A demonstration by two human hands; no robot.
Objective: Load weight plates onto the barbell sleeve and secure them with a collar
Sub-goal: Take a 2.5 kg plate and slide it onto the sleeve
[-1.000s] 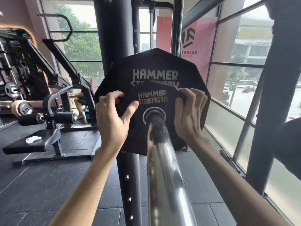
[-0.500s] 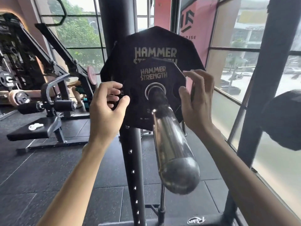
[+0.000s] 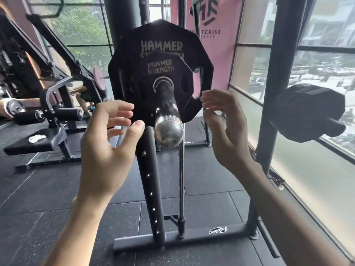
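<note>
Head view along a barbell sleeve [image 3: 166, 110], a smooth chromed steel cylinder with a scuffed, darkened stretch near the plates and a rounded, mirror-bright cap at its free end. Two black plates with many flat sides and a matte rubber-like skin sit at the inner end of the sleeve, face to face. The small plate [image 3: 146, 87] is in front, its steel-ringed bore around the sleeve. The large plate [image 3: 163, 33] is behind it. Both carry pale "HAMMER STRENGTH" lettering, and the second word on the large plate is partly covered by the small one. Grip slots in the large plate show at the small plate's left and right edges.

The left hand [image 3: 107, 144] and right hand [image 3: 225, 125] are raised on either side of the sleeve's free end, well apart from each other. The fingers are spread and loosely bent and grasp nothing. Their fingertips are motion-blurred, so it cannot be told whether they touch the small plate's rim.

The black rack upright [image 3: 151, 181], with a row of studs, passes behind the sleeve, and its top is hidden by the plates. A thin chrome rod [image 3: 181, 189] stands beside it on the flat base foot [image 3: 192, 239]. At right, dark stacked plates [image 3: 307, 110] on a peg are blurred. A padded bench [image 3: 26, 145] stands at left on the textured rubber floor tiles [image 3: 38, 198]. A pink banner [image 3: 213, 60] is cut off by the top edge.
</note>
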